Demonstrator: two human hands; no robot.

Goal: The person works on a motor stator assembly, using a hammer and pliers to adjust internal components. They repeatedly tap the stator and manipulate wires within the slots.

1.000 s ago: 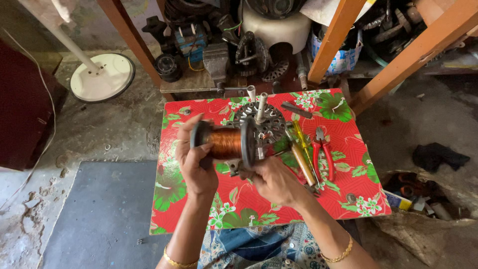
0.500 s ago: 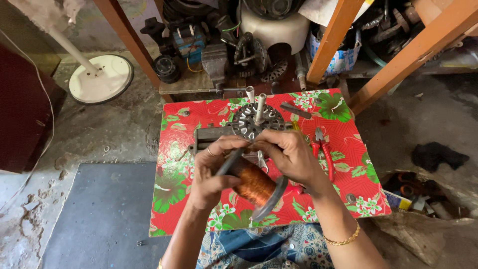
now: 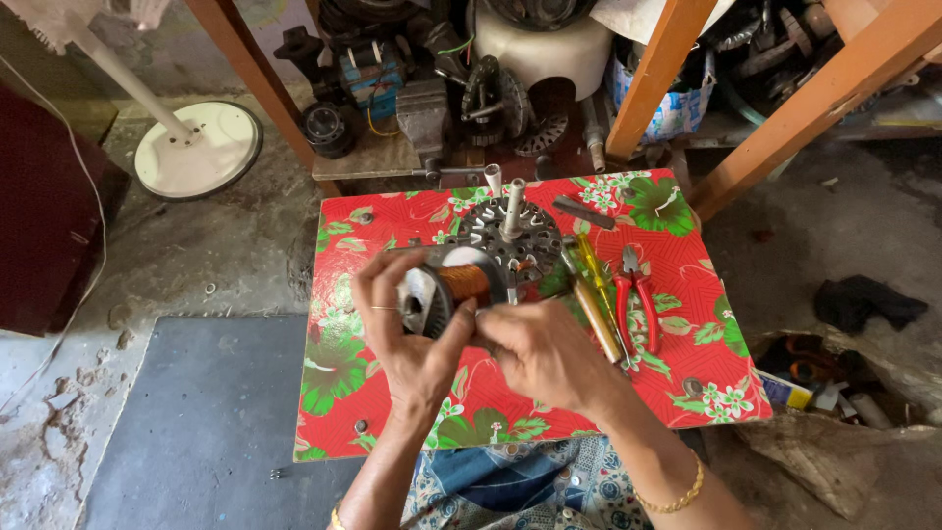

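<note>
Spool of copper wire (image 3: 453, 288), held above the near-left of the floral tabletop (image 3: 677, 373) in the closed left hand (image 3: 412, 339), right hand (image 3: 540, 348) pinched at its rim; slotted stator (image 3: 510, 245) beyond is judged not yet wound.

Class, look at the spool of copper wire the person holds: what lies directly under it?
Under the spool, held by the left hand and right hand, lies the red floral table cover. The hands hide the patch right below.
</note>
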